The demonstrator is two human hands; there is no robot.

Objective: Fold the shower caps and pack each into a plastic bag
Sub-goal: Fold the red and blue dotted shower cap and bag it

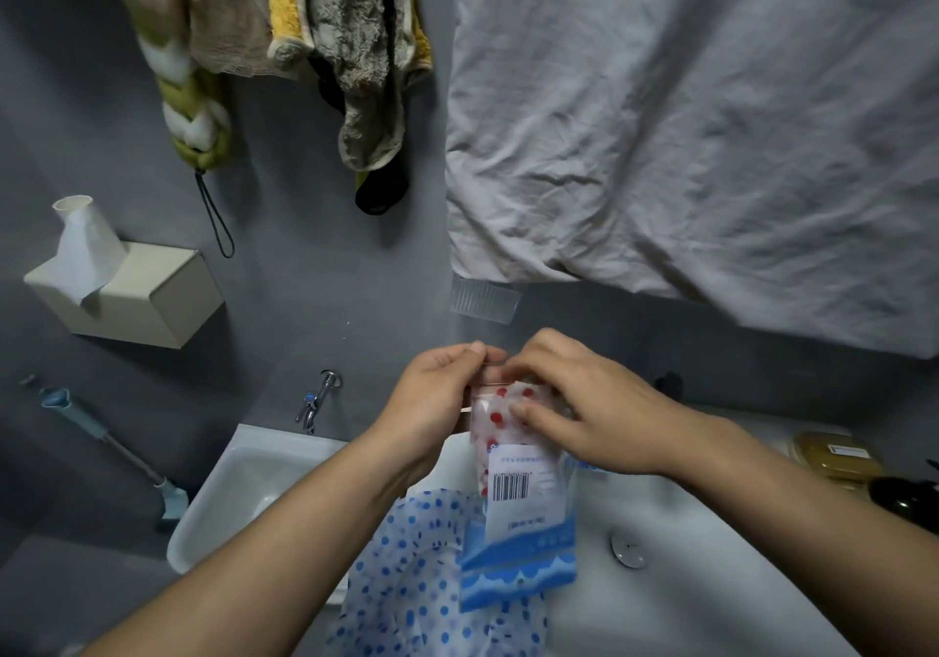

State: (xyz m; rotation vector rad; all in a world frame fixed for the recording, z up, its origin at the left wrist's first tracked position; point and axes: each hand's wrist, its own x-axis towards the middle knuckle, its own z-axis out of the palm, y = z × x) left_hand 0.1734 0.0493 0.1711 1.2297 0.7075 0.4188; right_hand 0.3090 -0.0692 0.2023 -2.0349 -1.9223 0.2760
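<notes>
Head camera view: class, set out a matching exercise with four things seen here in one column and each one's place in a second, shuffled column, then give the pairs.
1 red-dotted shower cap
2 blue-dotted shower cap
3 tissue box
4 tap

A mounted on the wall, left
B above the small basin
C inside the plastic bag held by the left hand and right hand
D lying loose below the hands

Pairs: 1-C, 2-D, 3-A, 4-B

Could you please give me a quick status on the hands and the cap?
Left hand, right hand both pinch plastic bag mouth. Red-dotted cap inside bag. Blue-dotted cap lies unpacked below; nothing blocking.
</notes>
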